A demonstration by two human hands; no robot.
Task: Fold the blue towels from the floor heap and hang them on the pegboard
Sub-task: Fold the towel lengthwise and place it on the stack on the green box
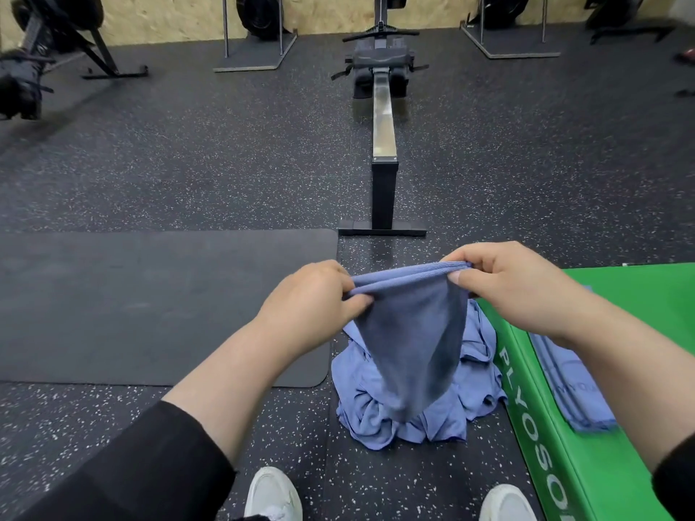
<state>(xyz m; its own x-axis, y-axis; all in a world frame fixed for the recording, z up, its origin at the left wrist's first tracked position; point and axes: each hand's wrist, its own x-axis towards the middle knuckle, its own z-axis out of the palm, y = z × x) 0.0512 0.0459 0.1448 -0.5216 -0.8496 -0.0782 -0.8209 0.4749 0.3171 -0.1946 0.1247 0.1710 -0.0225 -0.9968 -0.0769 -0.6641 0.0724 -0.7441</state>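
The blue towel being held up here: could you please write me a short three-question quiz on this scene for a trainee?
1. True or false: both hands pinch the top edge of the held towel.
2. Where do the folded towels lie? A) on the black mat B) on the green box C) on the rowing machine
3. Fill in: below the held towel, a ___ of blue towels lies on the floor.

Key
1. True: the left hand and right hand each pinch an end.
2. B, the green box.
3. heap.
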